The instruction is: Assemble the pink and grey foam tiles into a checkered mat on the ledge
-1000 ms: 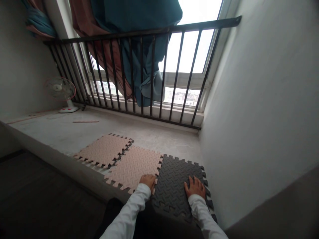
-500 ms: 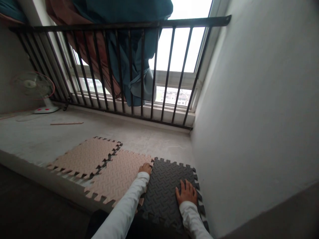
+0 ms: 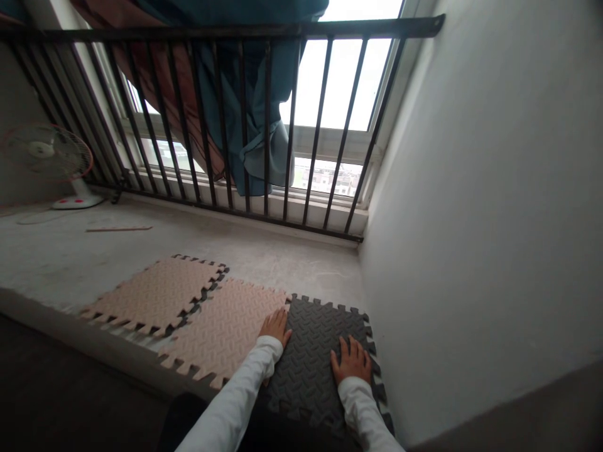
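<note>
A dark grey interlocking foam mat tile [image 3: 313, 342] lies on the concrete ledge beside the right wall. Joined to its left edge is a pink foam tile [image 3: 221, 329], and a second pink tile [image 3: 155, 292] lies further left, slightly askew. My left hand [image 3: 276, 326] rests flat on the seam between the pink and the grey tile, fingers stretched out. My right hand [image 3: 351, 361] lies flat with spread fingers on the grey tile near its right edge. Both arms are in white sleeves.
A black metal railing [image 3: 245, 119] stands before the window at the back, with teal and rust cloth [image 3: 249, 107] hanging over it. A small fan [image 3: 44, 160] and a thin wooden stick [image 3: 117, 229] are at the far left. The white wall [image 3: 471, 188] closes the right side.
My left hand slid forward along the seam between the pink and grey tiles, then drew back a little. My right hand stayed flat on the grey tile. The view shifted slightly.
</note>
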`<state>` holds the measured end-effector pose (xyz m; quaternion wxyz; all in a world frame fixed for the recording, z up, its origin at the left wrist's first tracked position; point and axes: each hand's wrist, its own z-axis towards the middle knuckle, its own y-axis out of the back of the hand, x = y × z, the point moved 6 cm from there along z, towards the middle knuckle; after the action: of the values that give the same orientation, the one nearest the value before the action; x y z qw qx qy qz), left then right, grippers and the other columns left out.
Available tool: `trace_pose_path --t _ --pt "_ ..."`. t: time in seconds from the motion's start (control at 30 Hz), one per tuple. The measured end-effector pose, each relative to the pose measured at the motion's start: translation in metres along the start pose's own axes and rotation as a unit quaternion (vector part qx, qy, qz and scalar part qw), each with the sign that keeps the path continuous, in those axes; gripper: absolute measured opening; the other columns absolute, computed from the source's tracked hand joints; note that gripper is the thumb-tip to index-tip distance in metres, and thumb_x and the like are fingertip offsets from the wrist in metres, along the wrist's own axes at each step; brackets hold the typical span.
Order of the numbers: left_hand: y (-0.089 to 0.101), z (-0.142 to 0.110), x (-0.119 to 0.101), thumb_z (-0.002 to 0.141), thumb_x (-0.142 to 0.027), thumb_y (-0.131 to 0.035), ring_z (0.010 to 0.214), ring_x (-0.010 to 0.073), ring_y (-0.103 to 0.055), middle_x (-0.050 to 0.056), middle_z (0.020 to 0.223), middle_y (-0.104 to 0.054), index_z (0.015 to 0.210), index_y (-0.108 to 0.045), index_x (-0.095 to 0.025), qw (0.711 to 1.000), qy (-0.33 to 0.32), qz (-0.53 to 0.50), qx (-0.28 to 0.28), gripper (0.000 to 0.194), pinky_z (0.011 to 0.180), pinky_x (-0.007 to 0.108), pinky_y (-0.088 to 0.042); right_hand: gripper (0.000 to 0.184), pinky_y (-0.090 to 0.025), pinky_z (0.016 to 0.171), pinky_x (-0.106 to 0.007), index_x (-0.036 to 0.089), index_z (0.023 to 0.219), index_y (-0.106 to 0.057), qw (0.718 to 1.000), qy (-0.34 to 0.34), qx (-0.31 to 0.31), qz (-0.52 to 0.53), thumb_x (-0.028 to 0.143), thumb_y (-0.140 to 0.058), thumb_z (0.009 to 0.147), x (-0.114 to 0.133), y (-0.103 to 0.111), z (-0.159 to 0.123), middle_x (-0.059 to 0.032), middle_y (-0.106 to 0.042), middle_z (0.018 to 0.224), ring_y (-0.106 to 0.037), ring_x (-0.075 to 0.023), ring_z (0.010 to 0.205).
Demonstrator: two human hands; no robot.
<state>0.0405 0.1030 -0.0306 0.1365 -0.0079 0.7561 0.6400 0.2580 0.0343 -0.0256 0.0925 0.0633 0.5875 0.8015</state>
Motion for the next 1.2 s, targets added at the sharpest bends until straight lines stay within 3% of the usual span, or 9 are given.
trace_pose_path --t 0.2,0.43,0.57,0.67,0.9,1.03,1.2 --pt "-0.002 -0.003 -0.002 0.078 -0.038 -0.027 0.127 0.0196 -0.014 0.004 0.139 -0.016 0.13 -0.023 -0.019 1.0 0.004 -0.001 0.015 0.056 0.102 0.042 -0.015 0.043 -0.022 0.092 -0.041 0.024 0.111 -0.052 1.0 0.001 0.0 -0.001 0.042 -0.041 0.074 0.0 0.003 0.0 -0.0081 -0.046 0.121 -0.038 -0.023 0.11" --pt "0.024 0.009 -0.011 0.076 -0.046 -0.029 0.116 0.0251 -0.032 0.006 0.131 -0.037 0.129 -0.026 -0.022 0.999 0.032 -0.001 -0.025 0.058 0.089 0.047 -0.032 0.043 -0.022 0.092 -0.041 0.024 0.11 -0.052 1.0 0.003 -0.005 0.001 0.043 -0.041 0.074 -0.001 -0.001 0.0 -0.0086 -0.047 0.121 -0.039 -0.0232 0.11" --pt "0.03 0.027 -0.009 0.077 -0.046 -0.028 0.112 0.0259 -0.034 0.004 0.13 -0.037 0.129 -0.023 -0.027 0.997 0.079 0.005 -0.006 0.056 0.085 0.048 -0.033 0.044 -0.024 0.091 -0.041 0.025 0.111 -0.052 1.0 0.012 -0.009 0.008 0.046 -0.039 0.074 -0.003 -0.005 0.0 -0.0083 -0.047 0.121 -0.04 -0.0232 0.109" --pt "0.031 0.04 -0.008 0.077 -0.047 -0.027 0.111 0.0262 -0.034 0.004 0.13 -0.037 0.125 -0.031 -0.029 0.995 0.098 0.01 0.005 0.051 0.086 0.048 -0.032 0.044 -0.024 0.091 -0.042 0.025 0.11 -0.053 1.0 0.009 -0.01 0.009 0.046 -0.04 0.073 -0.004 -0.009 0.0 -0.0081 -0.048 0.12 -0.04 -0.0233 0.109" --pt "0.037 0.052 -0.006 0.075 -0.046 -0.033 0.113 0.0281 -0.034 0.007 0.129 -0.037 0.12 -0.039 -0.026 0.996 0.077 0.0 0.039 0.05 0.087 0.047 -0.033 0.043 -0.024 0.09 -0.043 0.026 0.109 -0.053 1.0 0.01 -0.017 0.006 0.045 -0.04 0.073 -0.004 -0.01 -0.001 -0.0075 -0.048 0.12 -0.039 -0.024 0.109" --pt "0.037 0.032 0.008 0.067 -0.045 -0.047 0.112 0.0238 -0.038 0.003 0.126 -0.041 0.122 -0.035 -0.03 0.997 0.02 -0.008 0.071 0.058 0.089 0.04 -0.035 0.043 -0.024 0.089 -0.042 0.025 0.109 -0.053 1.0 0.011 -0.025 0.003 0.045 -0.038 0.074 -0.003 -0.002 -0.001 -0.0081 -0.048 0.119 -0.039 -0.0239 0.108" --pt "0.026 -0.024 0.037 0.06 -0.05 -0.054 0.12 0.0248 -0.028 0.008 0.133 -0.031 0.126 -0.03 -0.023 0.998 0.009 0.006 0.069 0.075 0.099 0.038 -0.024 0.043 -0.022 0.09 -0.041 0.023 0.109 -0.053 1.0 0.011 -0.026 -0.002 0.043 -0.036 0.075 0.0 0.007 0.0 -0.0085 -0.048 0.119 -0.038 -0.0232 0.108"
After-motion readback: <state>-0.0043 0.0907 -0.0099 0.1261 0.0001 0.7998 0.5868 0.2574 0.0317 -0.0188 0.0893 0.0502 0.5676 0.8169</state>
